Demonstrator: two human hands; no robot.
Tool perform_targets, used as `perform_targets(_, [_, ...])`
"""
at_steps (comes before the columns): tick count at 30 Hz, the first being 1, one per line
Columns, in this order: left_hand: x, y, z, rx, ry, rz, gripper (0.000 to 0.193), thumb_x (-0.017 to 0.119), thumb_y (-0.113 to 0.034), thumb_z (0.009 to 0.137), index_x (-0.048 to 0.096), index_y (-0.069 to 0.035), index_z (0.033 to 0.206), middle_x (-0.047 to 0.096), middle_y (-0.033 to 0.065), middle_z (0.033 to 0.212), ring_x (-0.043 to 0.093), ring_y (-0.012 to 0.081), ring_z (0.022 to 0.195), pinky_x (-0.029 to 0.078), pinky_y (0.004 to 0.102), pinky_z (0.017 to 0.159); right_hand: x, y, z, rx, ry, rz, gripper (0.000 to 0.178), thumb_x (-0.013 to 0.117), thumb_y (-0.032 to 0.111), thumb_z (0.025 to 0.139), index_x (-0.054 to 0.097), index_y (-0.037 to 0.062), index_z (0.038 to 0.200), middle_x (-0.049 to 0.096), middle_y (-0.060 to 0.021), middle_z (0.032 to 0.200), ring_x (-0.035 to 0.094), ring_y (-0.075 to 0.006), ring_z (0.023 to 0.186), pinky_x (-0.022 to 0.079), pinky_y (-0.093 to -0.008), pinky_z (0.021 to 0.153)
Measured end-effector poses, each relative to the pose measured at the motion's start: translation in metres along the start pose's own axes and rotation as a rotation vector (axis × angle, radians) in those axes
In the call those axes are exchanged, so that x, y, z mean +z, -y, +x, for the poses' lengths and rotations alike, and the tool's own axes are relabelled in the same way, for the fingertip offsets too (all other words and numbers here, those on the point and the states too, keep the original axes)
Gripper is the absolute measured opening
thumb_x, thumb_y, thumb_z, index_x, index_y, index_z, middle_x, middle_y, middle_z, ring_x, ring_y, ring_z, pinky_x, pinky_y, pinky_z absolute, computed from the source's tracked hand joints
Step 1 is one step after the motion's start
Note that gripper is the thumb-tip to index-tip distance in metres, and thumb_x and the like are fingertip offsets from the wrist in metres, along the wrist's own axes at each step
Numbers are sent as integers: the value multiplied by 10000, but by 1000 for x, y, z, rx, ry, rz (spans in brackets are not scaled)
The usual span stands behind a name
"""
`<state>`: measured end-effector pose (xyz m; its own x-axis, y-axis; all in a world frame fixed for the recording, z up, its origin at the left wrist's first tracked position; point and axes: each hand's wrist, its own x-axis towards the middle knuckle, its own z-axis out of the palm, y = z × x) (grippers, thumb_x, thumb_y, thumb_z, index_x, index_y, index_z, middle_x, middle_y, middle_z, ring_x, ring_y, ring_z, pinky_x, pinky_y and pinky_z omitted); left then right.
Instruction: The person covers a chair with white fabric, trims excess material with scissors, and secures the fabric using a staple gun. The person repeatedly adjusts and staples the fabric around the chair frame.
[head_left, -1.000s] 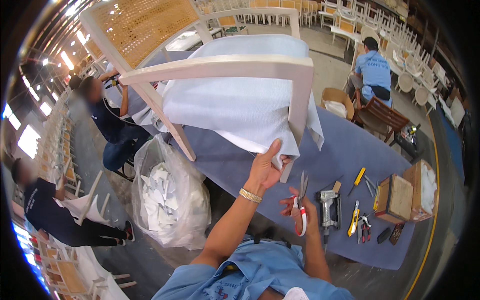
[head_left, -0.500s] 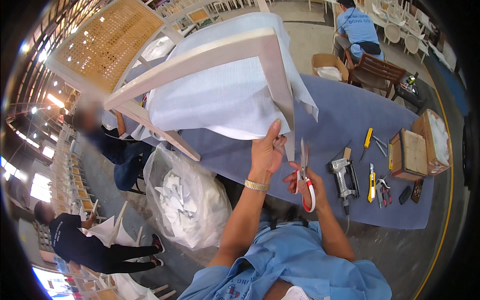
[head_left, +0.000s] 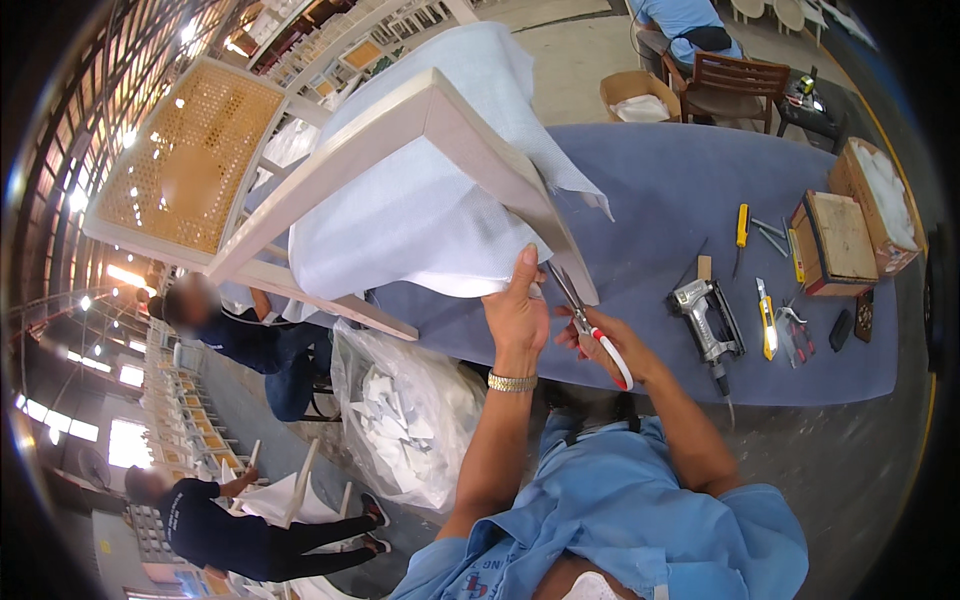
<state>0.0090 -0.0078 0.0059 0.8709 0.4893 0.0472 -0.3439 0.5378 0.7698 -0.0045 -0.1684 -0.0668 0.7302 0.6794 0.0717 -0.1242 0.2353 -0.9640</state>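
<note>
I have the left hand (head_left: 517, 320) pinching cloth (head_left: 395, 222), likely limp, best held by its edge; beside it, the right hand (head_left: 627, 342) grips scissors (head_left: 582, 318).

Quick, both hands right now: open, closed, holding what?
Left hand: closed, pinching the edge of the pale-blue woven fabric.
Right hand: closed, holding the metal scissors with red-and-white handles.

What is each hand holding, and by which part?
The left hand pinches the pale fabric by its lower edge; the right hand holds the scissors by their red-and-white handles.
</note>
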Motion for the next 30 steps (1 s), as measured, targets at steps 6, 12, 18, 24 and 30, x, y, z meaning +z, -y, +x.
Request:
perform_targets(6, [-4,-5,-3,-26,-11,17,458,750,10,870,537,-12,1276,633,62,1001,587,151,827,496,306,716,-6,5,21,-89,15,-112,473,642,252,988,529,89,1418,621,-17,885,584,-111,823,494,-271,741])
perform_targets(12, [2,-20,-11,-16,-2,85,476,755,16,863,532,-1,1283,649,80,986,611,158,785,526,303,715,-5,24,30,-90,69,-158,584,637,379,987,483,51,1444,655,-67,1064,589,-131,917,495,-282,794])
perform_targets(18, [-11,-25,-7,18,4,189,429,763,23,852,559,-8,1227,658,78,958,614,154,759,527,294,693,14,36,33,-122,-24,-309,562,633,430,979,520,59,1387,610,-45,895,529,-126,772,465,-286,707])
perform_targets(24, [-9,-30,-7,-12,-40,281,369,775,20,839,590,-10,1157,655,72,912,597,152,723,521,299,670,40,33,28,-211,-278,-413,485,670,432,949,642,27,1215,486,-23,653,435,-125,620,409,-294,596])
perform_targets(30, [-15,-35,-6,-40,44,184,385,775,21,834,580,-1,1165,651,77,906,595,159,710,529,296,640,47,37,24,-217,-282,-418,465,654,428,960,632,43,1219,505,-28,642,451,-113,607,414,-285,581])
